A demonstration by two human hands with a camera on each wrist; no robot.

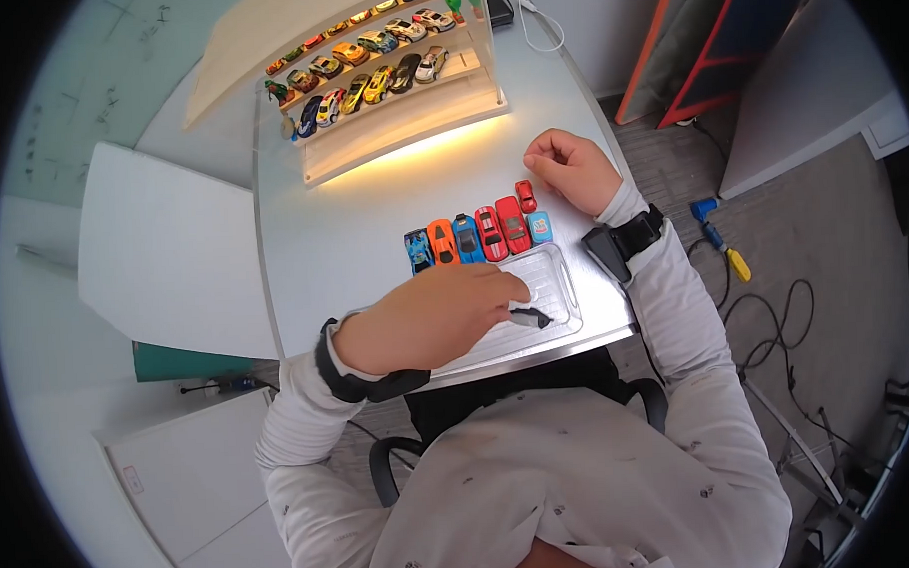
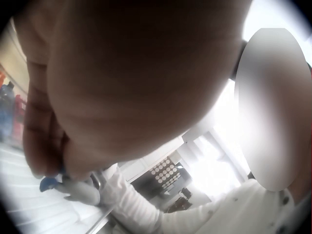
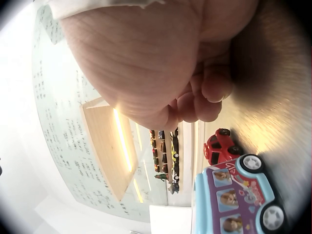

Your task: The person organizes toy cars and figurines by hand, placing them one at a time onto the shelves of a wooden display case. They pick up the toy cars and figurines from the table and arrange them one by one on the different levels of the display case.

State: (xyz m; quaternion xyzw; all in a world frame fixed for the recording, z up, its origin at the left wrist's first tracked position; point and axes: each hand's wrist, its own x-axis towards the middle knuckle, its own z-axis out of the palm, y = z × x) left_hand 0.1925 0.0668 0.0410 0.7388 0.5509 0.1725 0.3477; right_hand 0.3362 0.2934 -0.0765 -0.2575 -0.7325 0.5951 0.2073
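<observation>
My left hand (image 1: 435,310) reaches over the clear plastic tray (image 1: 568,290) and pinches a small grey-and-black toy (image 1: 531,318). A blue tip shows on this toy (image 2: 80,191) in the left wrist view; its exact kind I cannot tell. Beyond the tray stands a row of toy cars, among them an orange car (image 1: 442,242), a blue car (image 1: 468,238) and a red car (image 1: 513,225). A light-blue toy bus (image 3: 239,200) ends the row, with a small red car (image 1: 526,195) behind it. Near that car my right hand (image 1: 576,170) rests, its fingers loosely curled around nothing.
A lit wooden display shelf (image 1: 404,136) with several rows of toy cars stands at the back of the table (image 1: 304,279). White panels (image 1: 173,249) lie to the left. Cables (image 1: 776,323) run over the floor on the right.
</observation>
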